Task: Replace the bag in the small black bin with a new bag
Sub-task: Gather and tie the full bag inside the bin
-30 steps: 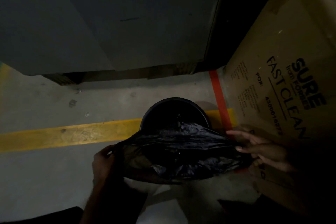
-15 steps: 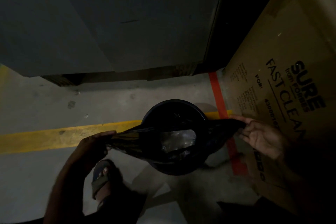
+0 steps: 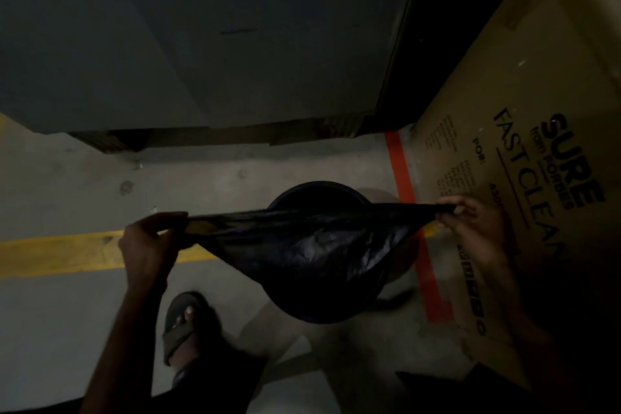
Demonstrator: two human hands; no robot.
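A small round black bin (image 3: 319, 190) stands on the concrete floor; only its far rim shows. A black plastic bag (image 3: 312, 249) is stretched flat across and above the bin, sagging in the middle and hiding most of the opening. My left hand (image 3: 151, 239) pinches the bag's left end. My right hand (image 3: 470, 222) pinches its right end. The bag's top edge is pulled taut between the two hands.
A large cardboard box (image 3: 524, 131) printed "SURE FASTCLEAN" stands close on the right. A grey cabinet (image 3: 201, 37) blocks the far side. Yellow tape (image 3: 60, 252) and orange tape (image 3: 400, 165) mark the floor. My sandalled foot (image 3: 184, 323) is near the bin's left.
Both hands have moved apart and upward, pulling the bag from a loose open mouth into a taut flat strip over the bin. The opening into the bag has closed from view.
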